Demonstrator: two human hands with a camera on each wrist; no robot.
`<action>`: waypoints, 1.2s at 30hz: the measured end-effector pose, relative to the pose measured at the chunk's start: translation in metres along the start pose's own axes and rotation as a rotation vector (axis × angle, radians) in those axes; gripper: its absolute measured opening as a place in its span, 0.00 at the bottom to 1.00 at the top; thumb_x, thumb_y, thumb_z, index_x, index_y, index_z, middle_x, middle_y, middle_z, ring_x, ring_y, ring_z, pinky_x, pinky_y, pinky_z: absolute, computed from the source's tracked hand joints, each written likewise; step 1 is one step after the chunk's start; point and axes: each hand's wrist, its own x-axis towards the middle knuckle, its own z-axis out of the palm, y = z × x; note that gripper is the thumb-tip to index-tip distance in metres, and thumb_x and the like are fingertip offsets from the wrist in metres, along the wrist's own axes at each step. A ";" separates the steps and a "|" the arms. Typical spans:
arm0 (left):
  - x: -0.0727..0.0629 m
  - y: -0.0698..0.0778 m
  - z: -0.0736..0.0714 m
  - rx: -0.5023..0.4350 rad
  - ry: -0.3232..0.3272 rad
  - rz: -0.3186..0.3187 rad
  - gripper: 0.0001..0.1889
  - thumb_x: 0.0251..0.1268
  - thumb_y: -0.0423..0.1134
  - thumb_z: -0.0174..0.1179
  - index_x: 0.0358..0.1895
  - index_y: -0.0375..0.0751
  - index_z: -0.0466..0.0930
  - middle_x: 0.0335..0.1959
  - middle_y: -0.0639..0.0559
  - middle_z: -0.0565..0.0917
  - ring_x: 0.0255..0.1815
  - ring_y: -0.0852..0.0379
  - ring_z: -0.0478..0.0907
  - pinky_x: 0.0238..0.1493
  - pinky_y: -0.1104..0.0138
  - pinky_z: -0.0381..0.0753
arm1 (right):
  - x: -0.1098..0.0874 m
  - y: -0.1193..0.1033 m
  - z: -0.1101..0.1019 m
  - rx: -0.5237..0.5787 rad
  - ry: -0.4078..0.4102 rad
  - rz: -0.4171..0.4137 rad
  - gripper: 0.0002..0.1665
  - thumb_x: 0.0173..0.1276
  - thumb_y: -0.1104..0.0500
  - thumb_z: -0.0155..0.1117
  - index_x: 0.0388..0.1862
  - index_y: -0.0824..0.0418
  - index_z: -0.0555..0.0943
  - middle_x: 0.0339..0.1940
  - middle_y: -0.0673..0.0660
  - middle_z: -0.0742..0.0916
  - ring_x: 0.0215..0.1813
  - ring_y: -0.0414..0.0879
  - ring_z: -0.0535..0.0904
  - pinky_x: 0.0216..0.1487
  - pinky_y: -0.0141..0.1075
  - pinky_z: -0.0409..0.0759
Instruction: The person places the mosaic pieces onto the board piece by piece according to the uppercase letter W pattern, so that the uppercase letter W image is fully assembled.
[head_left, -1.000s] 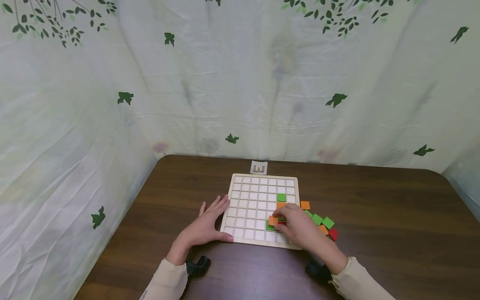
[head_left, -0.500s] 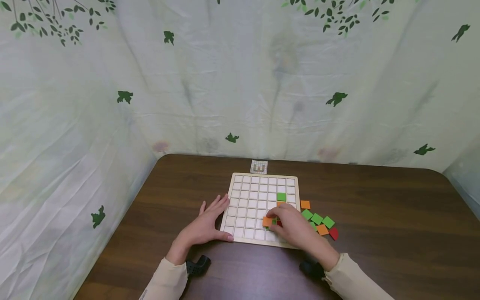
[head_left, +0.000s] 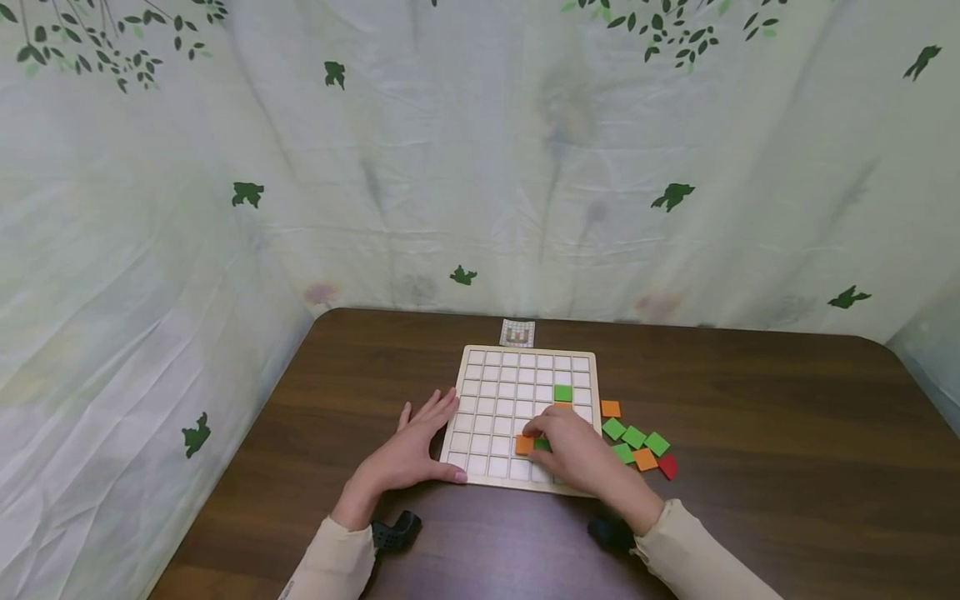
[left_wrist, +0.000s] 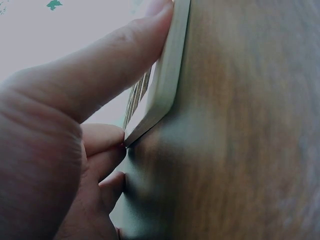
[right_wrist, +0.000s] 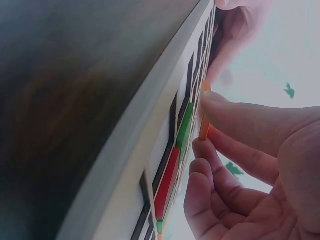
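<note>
A white gridded board with a pale wooden frame (head_left: 487, 400) lies on the table. My left hand (head_left: 408, 450) rests against its left side, fingers spread along the edge and thumb at the near corner; in the left wrist view the thumb (left_wrist: 115, 60) touches the frame. My right hand (head_left: 577, 450) pinches an orange square tile (head_left: 524, 445) between thumb and fingers, just over the board's lower middle. Beside that tile a green tile (head_left: 542, 446) sits in the grid. The right wrist view shows a red tile (right_wrist: 167, 182) next to a green one. Farther up the board is another green tile (head_left: 563, 392).
Right of the board lie loose tiles: several green ones (head_left: 633, 437), orange ones (head_left: 645, 459) and a red one (head_left: 667, 467). A small patterned card (head_left: 517, 333) lies behind the board on the brown table (head_left: 750, 433). A printed curtain (head_left: 480, 167) hangs behind.
My right hand has moved left across the board with the orange tile, uncovering more of the loose tiles on the right. My left hand has stayed in place.
</note>
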 end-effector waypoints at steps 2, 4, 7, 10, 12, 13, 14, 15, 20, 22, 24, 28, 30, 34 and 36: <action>0.000 0.000 0.000 0.000 0.000 -0.001 0.60 0.51 0.57 0.76 0.80 0.37 0.50 0.82 0.46 0.49 0.83 0.46 0.37 0.74 0.38 0.25 | 0.001 -0.001 0.000 0.003 -0.005 -0.007 0.13 0.61 0.63 0.75 0.45 0.62 0.87 0.41 0.53 0.86 0.46 0.48 0.79 0.49 0.44 0.80; -0.001 0.000 -0.001 -0.001 -0.001 -0.001 0.60 0.51 0.58 0.76 0.80 0.37 0.50 0.82 0.46 0.49 0.83 0.46 0.37 0.74 0.38 0.25 | 0.002 -0.001 0.001 0.004 -0.012 -0.013 0.13 0.61 0.63 0.75 0.45 0.63 0.88 0.41 0.53 0.86 0.46 0.48 0.79 0.48 0.44 0.80; -0.001 0.000 0.000 -0.003 0.000 0.003 0.60 0.50 0.58 0.76 0.80 0.36 0.50 0.82 0.46 0.49 0.83 0.46 0.37 0.73 0.38 0.25 | 0.003 -0.001 0.002 0.009 -0.021 -0.014 0.13 0.62 0.62 0.75 0.45 0.62 0.88 0.41 0.53 0.86 0.46 0.48 0.79 0.49 0.44 0.80; -0.001 0.000 0.000 -0.002 0.002 0.003 0.60 0.50 0.58 0.76 0.80 0.37 0.50 0.82 0.46 0.49 0.83 0.46 0.37 0.73 0.38 0.25 | 0.004 0.000 0.003 0.011 -0.027 -0.017 0.13 0.62 0.61 0.75 0.46 0.62 0.87 0.42 0.52 0.86 0.47 0.48 0.80 0.50 0.44 0.80; -0.001 0.000 0.000 0.003 0.003 0.002 0.60 0.50 0.58 0.76 0.80 0.37 0.50 0.82 0.47 0.48 0.83 0.46 0.37 0.74 0.39 0.25 | 0.004 0.001 0.003 0.012 -0.027 -0.016 0.13 0.62 0.61 0.75 0.46 0.62 0.87 0.42 0.52 0.86 0.47 0.48 0.80 0.50 0.44 0.80; -0.001 0.000 0.000 0.006 0.002 0.001 0.60 0.50 0.58 0.76 0.81 0.37 0.50 0.82 0.47 0.48 0.83 0.46 0.37 0.74 0.39 0.25 | 0.005 0.001 0.003 0.011 -0.028 -0.017 0.13 0.62 0.61 0.75 0.46 0.62 0.87 0.42 0.52 0.86 0.47 0.47 0.80 0.50 0.44 0.80; -0.001 0.000 0.000 0.008 0.002 -0.001 0.60 0.50 0.58 0.76 0.81 0.37 0.50 0.82 0.47 0.48 0.83 0.46 0.37 0.74 0.39 0.25 | 0.005 0.001 0.003 0.009 -0.029 -0.019 0.13 0.62 0.61 0.75 0.46 0.62 0.87 0.42 0.52 0.86 0.47 0.47 0.80 0.50 0.44 0.80; -0.001 0.000 0.000 0.009 0.003 -0.001 0.60 0.50 0.57 0.77 0.81 0.37 0.50 0.82 0.47 0.48 0.83 0.46 0.37 0.74 0.39 0.25 | 0.005 0.001 0.003 0.009 -0.029 -0.020 0.13 0.62 0.61 0.75 0.46 0.62 0.87 0.41 0.51 0.86 0.47 0.47 0.80 0.50 0.44 0.80; -0.001 0.000 0.000 -0.001 0.001 -0.001 0.60 0.50 0.57 0.77 0.80 0.37 0.50 0.82 0.46 0.48 0.83 0.46 0.37 0.74 0.39 0.24 | 0.006 0.001 0.003 0.003 -0.036 -0.027 0.13 0.62 0.61 0.75 0.45 0.61 0.87 0.41 0.51 0.85 0.45 0.46 0.79 0.48 0.42 0.80; -0.001 0.000 0.001 -0.004 0.002 -0.001 0.60 0.50 0.57 0.77 0.80 0.37 0.50 0.82 0.46 0.49 0.83 0.46 0.37 0.74 0.39 0.25 | 0.006 0.001 0.003 0.000 -0.040 -0.029 0.13 0.62 0.60 0.75 0.45 0.61 0.87 0.40 0.50 0.85 0.45 0.46 0.79 0.48 0.42 0.80; -0.001 -0.001 0.001 -0.002 0.002 0.000 0.60 0.50 0.57 0.77 0.80 0.37 0.50 0.82 0.46 0.49 0.83 0.46 0.37 0.74 0.39 0.25 | 0.006 0.001 0.003 0.006 -0.039 -0.030 0.13 0.61 0.61 0.76 0.45 0.61 0.87 0.40 0.50 0.85 0.44 0.46 0.79 0.48 0.42 0.80; 0.000 -0.002 0.001 0.009 0.003 0.000 0.60 0.50 0.58 0.77 0.81 0.37 0.50 0.82 0.47 0.49 0.83 0.46 0.38 0.74 0.39 0.26 | 0.004 0.001 0.002 0.025 -0.036 -0.007 0.14 0.61 0.60 0.76 0.45 0.61 0.87 0.41 0.51 0.85 0.45 0.45 0.79 0.48 0.43 0.80; 0.000 -0.002 0.001 0.005 0.007 0.005 0.60 0.50 0.57 0.77 0.81 0.37 0.50 0.82 0.46 0.49 0.83 0.45 0.38 0.73 0.39 0.26 | 0.002 0.003 0.000 0.028 -0.026 -0.003 0.15 0.60 0.61 0.76 0.46 0.62 0.87 0.41 0.51 0.85 0.45 0.45 0.78 0.48 0.43 0.80; 0.000 -0.002 0.001 0.005 0.003 0.004 0.60 0.50 0.58 0.77 0.81 0.37 0.50 0.82 0.46 0.48 0.83 0.45 0.37 0.74 0.39 0.25 | -0.002 0.008 -0.005 0.033 0.011 -0.007 0.16 0.58 0.63 0.77 0.46 0.62 0.87 0.40 0.51 0.85 0.43 0.46 0.79 0.46 0.42 0.80; -0.001 -0.002 0.000 0.003 0.003 0.003 0.60 0.50 0.58 0.76 0.81 0.37 0.50 0.82 0.46 0.48 0.83 0.46 0.37 0.74 0.39 0.25 | -0.003 0.011 -0.010 0.053 0.026 -0.004 0.16 0.58 0.64 0.78 0.46 0.63 0.86 0.40 0.52 0.86 0.42 0.47 0.79 0.44 0.41 0.80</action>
